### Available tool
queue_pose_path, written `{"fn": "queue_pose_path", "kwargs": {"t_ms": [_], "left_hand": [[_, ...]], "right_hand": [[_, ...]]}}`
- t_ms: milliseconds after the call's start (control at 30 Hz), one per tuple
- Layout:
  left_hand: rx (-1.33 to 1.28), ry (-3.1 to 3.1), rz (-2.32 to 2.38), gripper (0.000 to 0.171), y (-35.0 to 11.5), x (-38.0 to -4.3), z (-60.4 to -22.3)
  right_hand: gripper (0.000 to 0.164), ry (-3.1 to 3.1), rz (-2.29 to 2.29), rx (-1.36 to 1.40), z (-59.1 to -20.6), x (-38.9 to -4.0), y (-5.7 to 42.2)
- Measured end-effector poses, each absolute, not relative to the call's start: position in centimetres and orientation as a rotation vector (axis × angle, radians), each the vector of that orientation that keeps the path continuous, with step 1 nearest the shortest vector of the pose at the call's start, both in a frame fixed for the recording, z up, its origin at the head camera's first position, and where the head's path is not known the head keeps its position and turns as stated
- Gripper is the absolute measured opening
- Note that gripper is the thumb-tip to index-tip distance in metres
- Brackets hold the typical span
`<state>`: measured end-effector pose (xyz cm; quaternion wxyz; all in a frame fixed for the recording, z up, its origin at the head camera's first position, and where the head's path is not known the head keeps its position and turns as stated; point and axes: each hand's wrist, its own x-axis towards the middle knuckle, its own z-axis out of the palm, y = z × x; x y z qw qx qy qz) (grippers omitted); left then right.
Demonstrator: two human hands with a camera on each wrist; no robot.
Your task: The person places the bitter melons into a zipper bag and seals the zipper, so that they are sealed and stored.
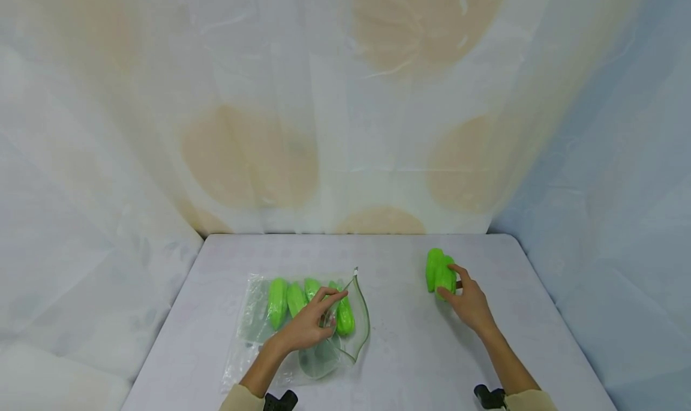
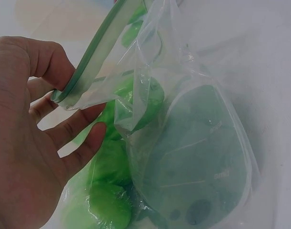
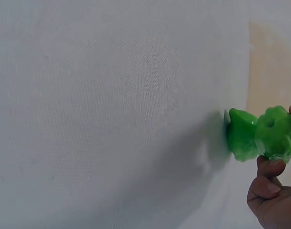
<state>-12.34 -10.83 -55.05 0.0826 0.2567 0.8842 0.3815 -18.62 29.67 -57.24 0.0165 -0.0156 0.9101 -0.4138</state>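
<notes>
My left hand holds the green-edged mouth of a clear zip bag, with its fingers curled at the rim. Inside the bag several bright green, lumpy oblong gourds lie side by side, partly hidden by that hand. Over at the right, my right hand grips a similar green gourd between thumb and fingers. Another green gourd is directly beside it on its left. In the right wrist view, the held gourd shows its rounded end.
A white cloth covers the table. A patterned curtain hangs behind the far edge, with pale sheeting on both sides. Dark wrist devices sit near both cuffs.
</notes>
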Motion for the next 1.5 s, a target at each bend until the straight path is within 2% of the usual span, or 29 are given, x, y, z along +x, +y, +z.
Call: {"fn": "queue_pose_path", "kwargs": {"t_ms": [1500], "left_hand": [[0.809,2.653,1.136,0.075,-10.7,-12.4,-55.0]], "right_hand": [[0.069,2.606,-1.431,-0.265,-55.6,-17.2,24.1]]}}
